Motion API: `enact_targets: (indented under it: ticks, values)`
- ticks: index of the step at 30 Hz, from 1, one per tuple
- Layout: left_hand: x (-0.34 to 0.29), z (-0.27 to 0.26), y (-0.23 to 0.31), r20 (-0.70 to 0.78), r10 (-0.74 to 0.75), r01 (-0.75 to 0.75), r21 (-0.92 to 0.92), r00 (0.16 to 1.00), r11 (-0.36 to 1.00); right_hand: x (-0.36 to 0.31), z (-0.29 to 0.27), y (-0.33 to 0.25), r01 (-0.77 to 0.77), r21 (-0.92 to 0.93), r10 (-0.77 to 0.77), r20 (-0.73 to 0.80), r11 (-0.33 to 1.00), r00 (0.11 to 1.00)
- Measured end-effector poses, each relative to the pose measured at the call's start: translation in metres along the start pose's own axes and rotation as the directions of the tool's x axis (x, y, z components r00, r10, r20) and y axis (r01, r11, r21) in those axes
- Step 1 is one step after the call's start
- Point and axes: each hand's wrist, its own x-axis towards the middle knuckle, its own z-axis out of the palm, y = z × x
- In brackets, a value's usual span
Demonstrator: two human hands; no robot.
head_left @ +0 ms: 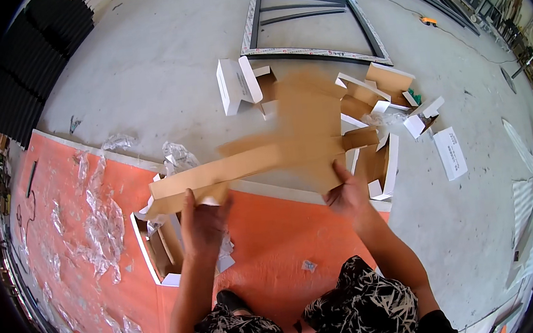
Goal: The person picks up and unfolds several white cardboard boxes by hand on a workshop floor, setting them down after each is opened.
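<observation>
Left hand (202, 219): raised over the orange mat, fingers clenched on the near end of the long left flap of the flattened cardboard box.
Right hand (345, 194): fingers closed on the lower right edge of the same cardboard, thumb lying on its brown face.
Flattened cardboard box (304, 127): brown, unfolded, held up in the air between both hands, blurred; long flap stretching left, short flaps to the right; hanging above the mat's far edge and the concrete floor.
Orange mat (272, 230): spread on the floor beneath the hands, strewn with crumpled clear plastic wrap (96, 228) on its left part.
Open box on the mat (159, 247): white outside, brown inside, just left of the left forearm.
White boxes (238, 82): several, part-folded or open, scattered on the floor beyond and to the right of the held cardboard.
White flat sheet (450, 152): lying alone on the floor, right of the boxes.
Metal frame (310, 24): rectangular, dark and pale, flat on the floor farther off.
Concrete floor (161, 67): grey, bare in places.
Legs (357, 305): in black-and-white patterned cloth at the lower edge.
</observation>
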Motion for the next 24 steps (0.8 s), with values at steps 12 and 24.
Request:
enact_targets:
  ticks: [12,24]
  values:
    - [-0.004,-0.002,-0.006,0.112,-0.219,0.192,0.213,0.969,0.958,-0.019,0.019,0.026,-0.042,-0.18,0.062,0.106,0.983,0.992]
    - [-0.02,0.011,0.028,0.293,0.802,-0.455,0.89,0.521,-0.03,-0.028,0.038,0.003,0.159,-0.238,-0.152,0.047,0.958,0.987]
